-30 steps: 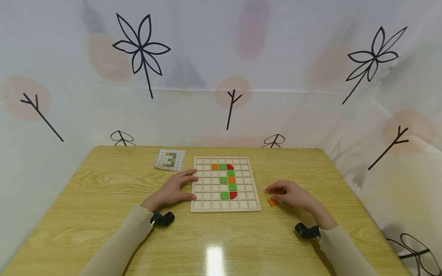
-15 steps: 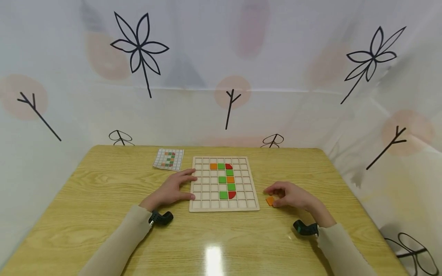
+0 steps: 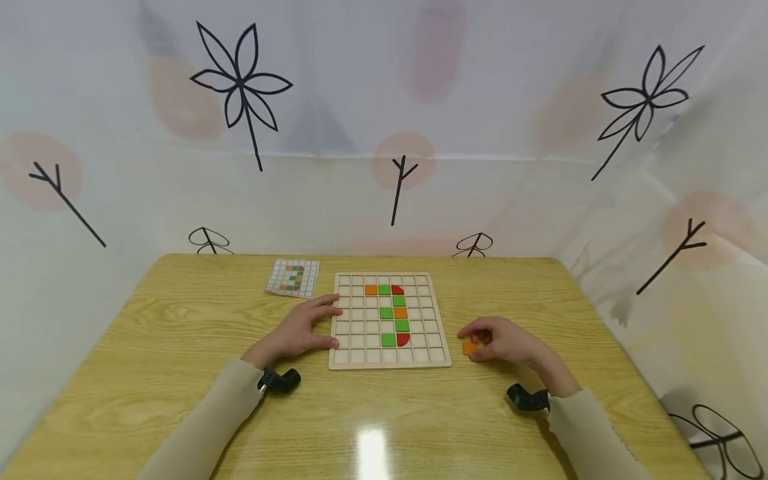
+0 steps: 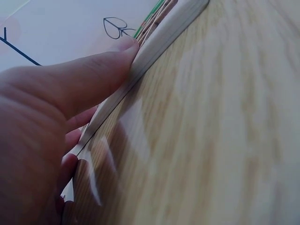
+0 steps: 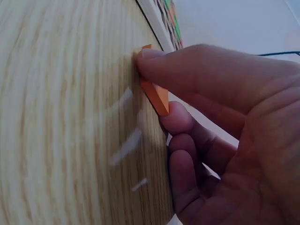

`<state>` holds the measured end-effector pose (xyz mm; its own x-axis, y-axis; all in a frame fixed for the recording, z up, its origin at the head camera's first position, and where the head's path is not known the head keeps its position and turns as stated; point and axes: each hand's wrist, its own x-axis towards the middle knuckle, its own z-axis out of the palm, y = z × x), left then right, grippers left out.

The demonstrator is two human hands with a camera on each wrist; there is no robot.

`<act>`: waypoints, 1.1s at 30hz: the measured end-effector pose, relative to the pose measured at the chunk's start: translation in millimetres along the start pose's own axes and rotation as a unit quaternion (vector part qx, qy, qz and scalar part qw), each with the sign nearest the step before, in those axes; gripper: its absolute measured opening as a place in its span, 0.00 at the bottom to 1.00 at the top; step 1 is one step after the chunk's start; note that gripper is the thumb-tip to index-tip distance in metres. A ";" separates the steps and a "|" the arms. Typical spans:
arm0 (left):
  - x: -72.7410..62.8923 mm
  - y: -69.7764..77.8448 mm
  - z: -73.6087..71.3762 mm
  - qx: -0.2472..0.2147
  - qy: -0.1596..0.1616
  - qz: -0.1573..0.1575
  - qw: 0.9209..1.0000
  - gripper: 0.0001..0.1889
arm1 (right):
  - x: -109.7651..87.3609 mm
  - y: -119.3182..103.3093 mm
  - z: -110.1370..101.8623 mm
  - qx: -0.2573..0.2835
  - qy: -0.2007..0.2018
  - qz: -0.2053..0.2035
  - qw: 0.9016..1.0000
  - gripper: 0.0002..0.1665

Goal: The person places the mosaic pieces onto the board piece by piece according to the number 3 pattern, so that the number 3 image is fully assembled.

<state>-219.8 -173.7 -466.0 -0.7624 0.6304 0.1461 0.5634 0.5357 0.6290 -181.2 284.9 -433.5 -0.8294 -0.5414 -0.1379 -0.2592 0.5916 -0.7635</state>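
A pale wooden grid board (image 3: 390, 365) lies mid-table, with several green, orange and red tiles in its cells. My left hand (image 3: 294, 330) rests against the board's left edge, thumb and fingers spread. In the left wrist view its thumb (image 4: 101, 77) touches the board's raised rim. Right of the board, my right hand (image 3: 510, 342) pinches a square orange tile (image 3: 470, 348) low over the table. From the right wrist, the orange tile (image 5: 157, 97) shows between thumb and a fingertip, with the other fingers curled below.
A paper card (image 3: 293, 278) printed with a coloured grid pattern lies behind the left hand, at the board's upper left. The wooden table (image 3: 312, 420) ends at a white patterned cloth (image 3: 336, 200) behind and on both sides.
The right fingers have closed on the orange tile, which lay partly under them before. The left hand stays on the board's edge, and the tiles on the board have not moved.
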 end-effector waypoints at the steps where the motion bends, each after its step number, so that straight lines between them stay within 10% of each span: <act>1: 0.0 0.1 -0.2 0.000 -0.001 0.000 1.000 0.36 | 0.3 -0.1 0.6 -0.006 0.003 -0.001 1.000 0.23; 33: -0.8 -1.1 -0.5 -0.005 -0.009 -0.005 1.000 0.36 | 5.8 -9.6 9.7 -0.080 0.076 0.014 0.994 0.14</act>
<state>-220.0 -175.1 -466.5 -0.7615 0.6358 0.1264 0.5535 0.5362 0.6373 -178.7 270.2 -433.1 -0.8994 -0.4341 -0.0515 -0.3006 0.6997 -0.6481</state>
